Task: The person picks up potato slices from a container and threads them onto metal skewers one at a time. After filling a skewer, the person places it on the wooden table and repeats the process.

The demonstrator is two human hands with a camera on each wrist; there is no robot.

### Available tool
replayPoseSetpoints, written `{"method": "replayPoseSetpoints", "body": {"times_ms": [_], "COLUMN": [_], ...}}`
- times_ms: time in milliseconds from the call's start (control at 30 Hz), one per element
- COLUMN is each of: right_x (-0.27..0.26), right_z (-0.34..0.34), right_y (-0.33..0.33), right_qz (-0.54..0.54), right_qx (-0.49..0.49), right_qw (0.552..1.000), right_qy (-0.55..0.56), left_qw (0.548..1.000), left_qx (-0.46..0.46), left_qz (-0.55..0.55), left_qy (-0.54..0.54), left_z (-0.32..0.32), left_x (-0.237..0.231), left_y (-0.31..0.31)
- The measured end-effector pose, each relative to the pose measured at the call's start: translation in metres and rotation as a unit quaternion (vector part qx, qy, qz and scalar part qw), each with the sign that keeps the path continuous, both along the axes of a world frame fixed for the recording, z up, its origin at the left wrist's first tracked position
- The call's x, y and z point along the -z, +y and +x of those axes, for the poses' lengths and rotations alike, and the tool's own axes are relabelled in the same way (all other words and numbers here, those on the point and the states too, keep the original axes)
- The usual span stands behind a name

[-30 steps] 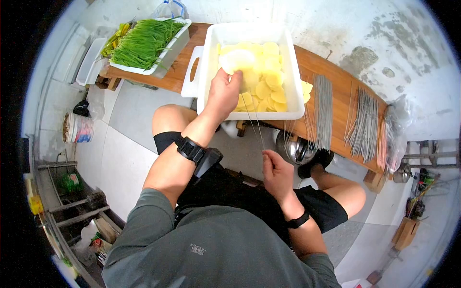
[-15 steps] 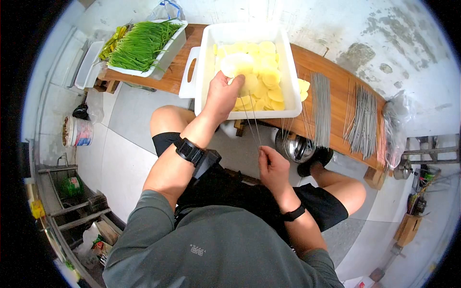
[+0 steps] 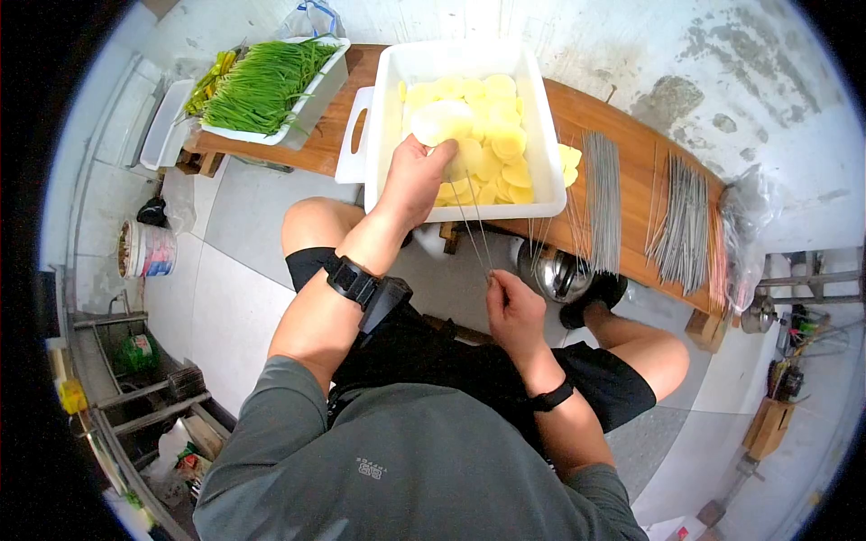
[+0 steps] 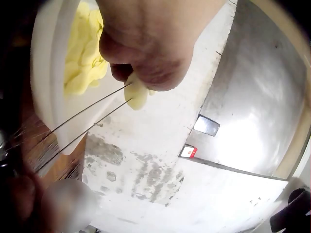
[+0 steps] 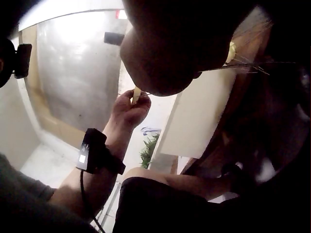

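Observation:
My left hand [image 3: 413,180] pinches pale yellow potato slices [image 3: 444,121] over a white tub [image 3: 505,214] filled with more slices. In my right hand [image 3: 516,311], thumb and fingers grip two thin metal skewers [image 4: 87,130] at their near ends, below the tub's front edge. The skewers run up side by side, slightly spread. In the left wrist view their far ends meet the held potato slice [image 4: 136,97] just below the left fingers, which hide part of it.
The tub stands on a wooden bench [image 3: 631,135] along the wall. Right of it lie skewered slices [image 3: 570,164] and bundles of bare skewers [image 3: 603,203]. Long green stalks [image 3: 271,86] fill another tub at left. A shiny metal pot [image 3: 559,275] sits beneath the bench.
Both hands shift slightly left in the head view, along with the tub and bench. The left hand still pinches the slices and the right still grips the skewers.

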State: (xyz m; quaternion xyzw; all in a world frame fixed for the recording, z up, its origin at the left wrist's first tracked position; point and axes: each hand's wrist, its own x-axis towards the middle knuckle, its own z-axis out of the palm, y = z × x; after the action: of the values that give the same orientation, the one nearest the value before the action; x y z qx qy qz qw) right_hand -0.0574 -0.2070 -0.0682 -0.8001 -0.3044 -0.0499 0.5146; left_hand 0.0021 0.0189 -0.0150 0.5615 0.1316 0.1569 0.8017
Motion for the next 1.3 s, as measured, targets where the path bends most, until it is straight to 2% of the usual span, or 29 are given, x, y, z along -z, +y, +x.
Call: {"method": "replayPoseSetpoints", "body": {"times_ms": [467, 600, 967, 1167, 1300], "right_x": [-0.005, 0.000, -0.006, -0.014, -0.014], "right_z": [0.002, 0.003, 0.002, 0.003, 0.004], "right_y": [0.002, -0.001, -0.002, 0.000, -0.003], "right_qz": [0.021, 0.014, -0.002, 0.027, 0.017], "right_qx": [0.000, -0.002, -0.007, 0.002, 0.008], "right_qw": [1.000, 1.000, 1.000, 0.999, 0.998], "right_qy": [0.011, -0.002, -0.029, 0.037, 0.064], "left_qw": [0.999, 1.000, 0.996, 0.998, 0.997], "left_qx": [-0.035, -0.011, -0.004, 0.015, 0.014], "left_qz": [-0.029, -0.007, -0.083, -0.064, -0.071], "left_qy": [-0.002, -0.007, -0.018, 0.014, -0.010], "left_z": [0.000, -0.002, -0.002, -0.003, -0.002], "left_x": [-0.007, -0.009, -0.003, 0.004, -0.004], "left_y": [-0.011, -0.012, -0.011, -0.017, -0.025]}}
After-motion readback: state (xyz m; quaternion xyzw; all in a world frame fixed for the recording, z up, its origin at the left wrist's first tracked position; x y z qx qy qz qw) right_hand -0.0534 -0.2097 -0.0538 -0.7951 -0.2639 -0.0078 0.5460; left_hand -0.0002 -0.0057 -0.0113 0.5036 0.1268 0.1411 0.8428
